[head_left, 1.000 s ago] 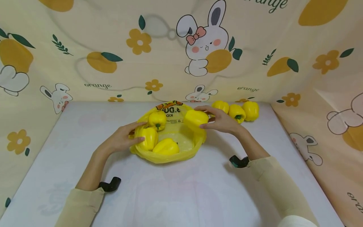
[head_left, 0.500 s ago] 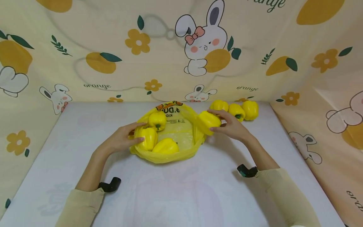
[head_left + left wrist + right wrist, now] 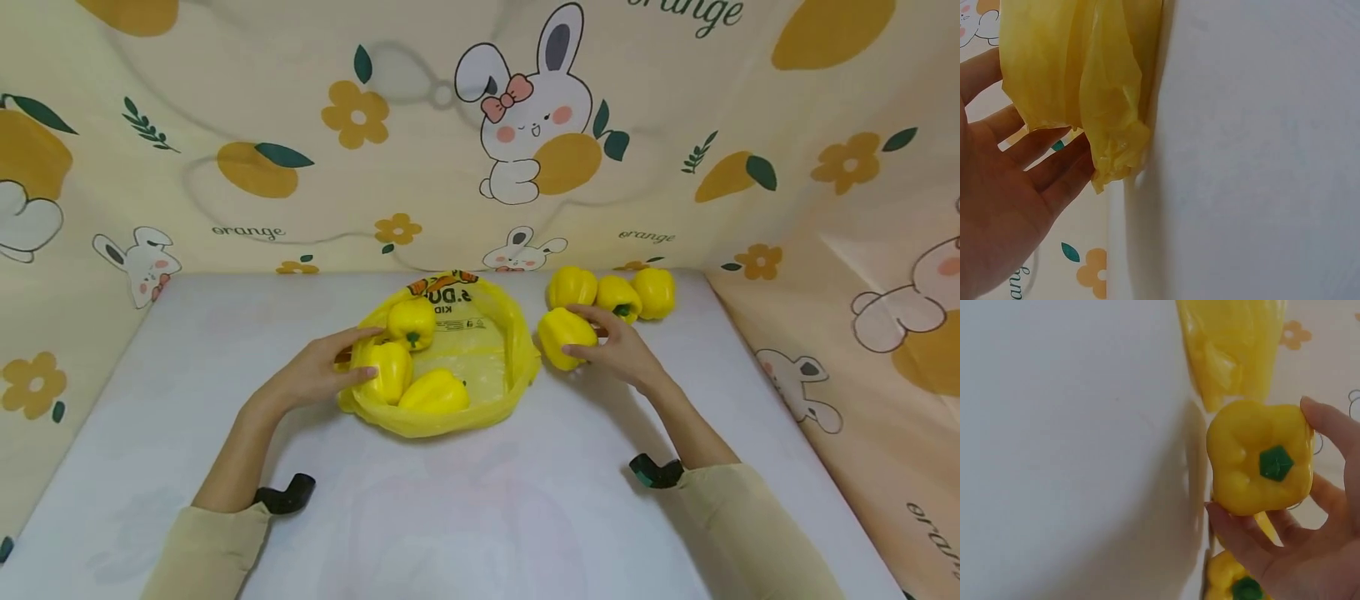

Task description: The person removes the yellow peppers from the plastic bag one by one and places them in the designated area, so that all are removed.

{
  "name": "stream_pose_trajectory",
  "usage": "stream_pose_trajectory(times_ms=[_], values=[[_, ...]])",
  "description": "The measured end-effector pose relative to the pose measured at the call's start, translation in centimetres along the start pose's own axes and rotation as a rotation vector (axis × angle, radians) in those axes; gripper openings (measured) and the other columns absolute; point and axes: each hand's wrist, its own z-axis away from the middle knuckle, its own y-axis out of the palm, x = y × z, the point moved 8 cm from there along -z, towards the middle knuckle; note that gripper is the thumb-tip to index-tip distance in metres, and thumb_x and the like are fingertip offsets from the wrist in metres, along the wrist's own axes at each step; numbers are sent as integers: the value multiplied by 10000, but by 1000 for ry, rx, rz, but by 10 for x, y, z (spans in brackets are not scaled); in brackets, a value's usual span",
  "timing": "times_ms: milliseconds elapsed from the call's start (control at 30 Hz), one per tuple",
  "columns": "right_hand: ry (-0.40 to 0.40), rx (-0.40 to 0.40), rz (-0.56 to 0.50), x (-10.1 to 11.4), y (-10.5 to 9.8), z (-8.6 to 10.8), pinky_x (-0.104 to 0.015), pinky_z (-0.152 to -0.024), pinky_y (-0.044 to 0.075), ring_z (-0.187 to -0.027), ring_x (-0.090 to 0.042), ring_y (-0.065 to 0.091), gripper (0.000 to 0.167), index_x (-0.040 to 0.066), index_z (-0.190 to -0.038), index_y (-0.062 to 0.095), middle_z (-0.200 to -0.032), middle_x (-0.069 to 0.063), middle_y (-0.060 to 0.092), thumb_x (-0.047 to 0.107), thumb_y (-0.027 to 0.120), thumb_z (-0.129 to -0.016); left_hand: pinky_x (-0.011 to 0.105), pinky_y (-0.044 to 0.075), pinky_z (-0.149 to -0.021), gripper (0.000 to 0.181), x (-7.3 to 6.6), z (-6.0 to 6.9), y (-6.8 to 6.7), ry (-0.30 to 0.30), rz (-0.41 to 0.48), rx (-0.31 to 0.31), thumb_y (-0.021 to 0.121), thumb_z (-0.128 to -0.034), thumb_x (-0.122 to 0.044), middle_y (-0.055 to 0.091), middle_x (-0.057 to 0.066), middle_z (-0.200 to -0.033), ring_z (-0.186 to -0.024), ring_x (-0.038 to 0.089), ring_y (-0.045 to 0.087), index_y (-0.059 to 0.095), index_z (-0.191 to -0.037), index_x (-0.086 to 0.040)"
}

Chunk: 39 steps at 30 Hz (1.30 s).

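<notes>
A yellow plastic bag [image 3: 427, 423] lies with its mouth wide and its rim rolled down, holding three yellow bell peppers [image 3: 412, 323]. At the bag's left rim, my left hand [image 3: 315, 375] pinches the plastic, thumb inside by a pepper and fingers outside. In the left wrist view, those fingers [image 3: 1063, 165] lie against the bag's crumpled outer side. Just right of the bag, my right hand [image 3: 618, 350] holds another yellow bell pepper [image 3: 564, 338] between thumb and fingers. Its green stem end [image 3: 1275, 463] faces the right wrist camera.
Three more yellow bell peppers [image 3: 655, 293] stand close together at the back right, near the patterned backdrop [image 3: 420, 183]. The white tabletop [image 3: 465, 517] stretches out in front of the bag. Black wrist-worn pieces [image 3: 656, 472] stick out at both cuffs.
My right hand has carried its pepper from over the bag's right side out past the rim, rightward and lower. My left hand has stayed at the left rim.
</notes>
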Motion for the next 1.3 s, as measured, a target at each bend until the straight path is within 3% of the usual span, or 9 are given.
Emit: stream_pose_trajectory(times_ms=[233,367,800,1167,1300], values=[[91,-35,109,-14,-3,5,-526,-953,489,-1203,-402,517,804,161,-1511,425,-1506,-164,434,484,755,-853,578,329,-1126,650,2,3,0,-12,18,1,693,-933,-372,401,178,-1539,-1381,409,394,451,-1496,-154],[115,-57,116,-16,-5,5,-479,-909,513,-1152,-390,551,833,153,-1523,407,-1476,-204,452,519,739,-853,574,334,-1124,640,2,4,-3,-12,23,-6,693,-937,-353,401,184,-1538,-1379,409,399,453,-1493,-147],[158,-132,211,-21,-9,2,-538,-946,465,-1173,-398,504,866,154,-1523,410,-1455,-231,470,668,624,-861,584,328,-1124,641,3,2,-4,-2,10,0,684,-942,-363,404,188,-1535,-1377,414,398,449,-1497,-145],[158,-156,212,-20,-8,2,-529,-952,470,-1167,-384,510,895,159,-1529,406,-1462,-211,473,703,607,-847,576,320,-1132,638,5,1,-2,13,16,4,694,-937,-346,407,170,-1537,-1391,402,383,456,-1497,-150],[111,-175,190,-13,-12,1,-556,-996,447,-1214,-392,498,842,165,-1525,414,-1467,-182,476,655,620,-872,569,324,-1132,636,5,1,-3,16,16,7,693,-938,-351,411,158,-1538,-1389,393,388,459,-1497,-159]])
